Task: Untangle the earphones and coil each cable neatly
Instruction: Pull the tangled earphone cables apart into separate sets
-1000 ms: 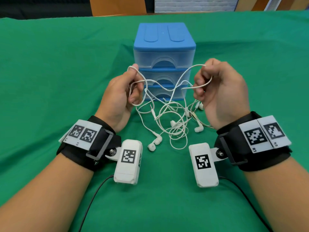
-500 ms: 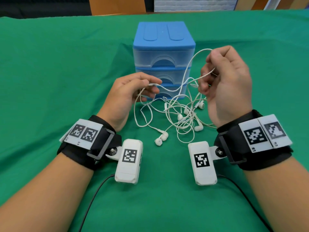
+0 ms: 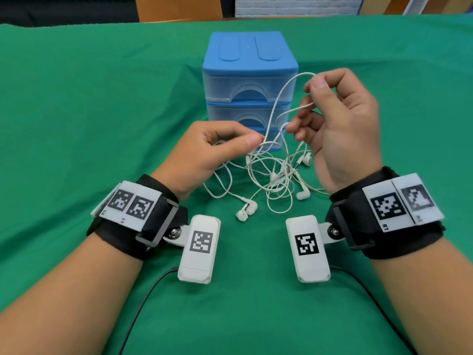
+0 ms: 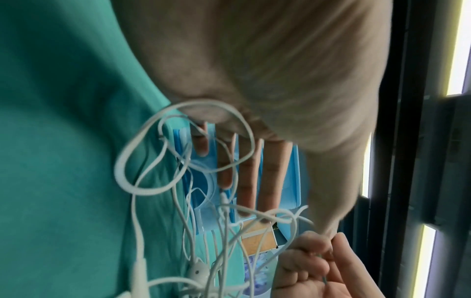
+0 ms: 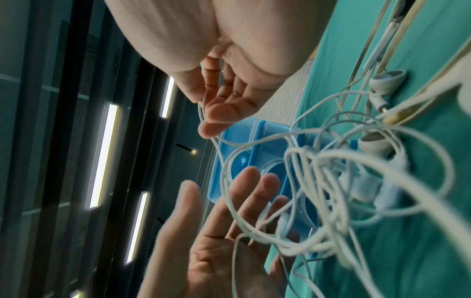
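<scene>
White earphones (image 3: 276, 180) lie in a tangle on the green cloth between my hands, with earbuds (image 3: 245, 211) sticking out at the front. My right hand (image 3: 311, 96) is raised above the heap and pinches a loop of cable (image 3: 284, 90) between thumb and fingers; the right wrist view shows that pinch (image 5: 206, 104). My left hand (image 3: 230, 144) sits lower at the left of the tangle, fingers (image 4: 252, 173) spread and fairly straight. Strands of cable (image 4: 229, 167) drape across them, and the thumb touches a strand.
A small blue three-drawer plastic unit (image 3: 248, 62) stands right behind the tangle. Green cloth (image 3: 102, 111) covers the table all around. Black cables (image 3: 143, 298) trail from the wrist cameras toward me.
My left hand has dropped and slid right toward the heap, and its fingers have loosened. The right hand rose with its loop of cable and stays high.
</scene>
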The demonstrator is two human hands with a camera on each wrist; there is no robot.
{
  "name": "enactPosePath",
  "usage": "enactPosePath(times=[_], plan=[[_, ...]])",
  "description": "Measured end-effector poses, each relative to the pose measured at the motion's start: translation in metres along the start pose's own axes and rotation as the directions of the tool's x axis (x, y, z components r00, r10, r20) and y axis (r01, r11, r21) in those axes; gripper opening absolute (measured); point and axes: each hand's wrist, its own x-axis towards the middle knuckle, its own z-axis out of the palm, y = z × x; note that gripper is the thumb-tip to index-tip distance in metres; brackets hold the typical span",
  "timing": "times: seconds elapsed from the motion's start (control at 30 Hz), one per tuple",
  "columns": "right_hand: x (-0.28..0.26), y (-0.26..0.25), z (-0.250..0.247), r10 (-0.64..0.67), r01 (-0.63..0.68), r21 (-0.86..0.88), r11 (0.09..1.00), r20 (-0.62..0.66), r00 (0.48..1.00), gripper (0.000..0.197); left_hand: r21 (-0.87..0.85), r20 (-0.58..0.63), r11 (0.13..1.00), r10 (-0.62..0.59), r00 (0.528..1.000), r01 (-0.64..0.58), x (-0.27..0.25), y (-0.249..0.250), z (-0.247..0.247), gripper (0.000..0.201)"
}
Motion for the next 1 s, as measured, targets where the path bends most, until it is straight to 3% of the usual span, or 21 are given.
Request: enactPosePath(times=[0.17,0.27,0.37,0.5,0.6,0.67,0.73,0.8,0.87,1.0], plan=[[0.003,0.001,-0.003,-0.046,0.055,0.067,0.996,-0.120,0.992,0.014,0.150,0.086,0.989,-0.008,0.996,-0.005,-0.002,-0.001,0.000,0.007],[0.007,0.003,-0.007,-0.060,0.079,0.089,0.993,-0.206,0.977,0.013,0.124,0.072,0.992,-0.020,0.997,0.010,-0.001,-0.001,0.000,0.011],[0.010,0.007,-0.010,-0.041,0.037,-0.023,0.999,-0.216,0.975,0.004,0.082,0.056,0.997,0.001,0.998,-0.006,-0.001,0.001,0.002,0.013],[0.011,0.013,-0.012,-0.035,-0.018,-0.276,0.961,-0.186,0.982,0.047,-0.034,-0.019,0.999,0.019,1.000,-0.020,0.000,0.000,0.002,0.018],[0.007,0.008,-0.009,-0.095,0.062,-0.323,0.944,-0.085,0.992,0.024,-0.082,-0.060,0.996,0.021,0.998,-0.026,0.001,-0.002,0.003,0.015],[0.002,0.006,-0.006,-0.096,0.127,-0.300,0.945,0.116,0.989,0.008,-0.108,-0.074,0.994,0.021,0.997,-0.029,0.001,-0.002,0.003,0.011],[-0.003,0.006,-0.002,-0.026,0.145,-0.353,0.925,0.321,0.947,0.012,-0.130,-0.080,0.991,0.030,0.996,-0.041,0.001,-0.002,0.002,0.010],[-0.007,0.010,-0.001,0.086,0.117,-0.429,0.896,0.425,0.901,0.024,-0.141,-0.095,0.989,0.035,0.995,-0.048,0.001,-0.002,0.002,0.011],[-0.008,0.015,-0.001,0.126,0.084,-0.448,0.890,0.419,0.899,0.026,-0.163,-0.114,0.985,0.028,0.993,-0.047,0.002,-0.002,0.001,0.011],[-0.003,0.020,-0.006,0.088,0.050,-0.408,0.912,0.313,0.946,0.009,-0.154,-0.130,0.988,0.010,0.992,-0.030,0.003,-0.003,-0.002,0.019]])
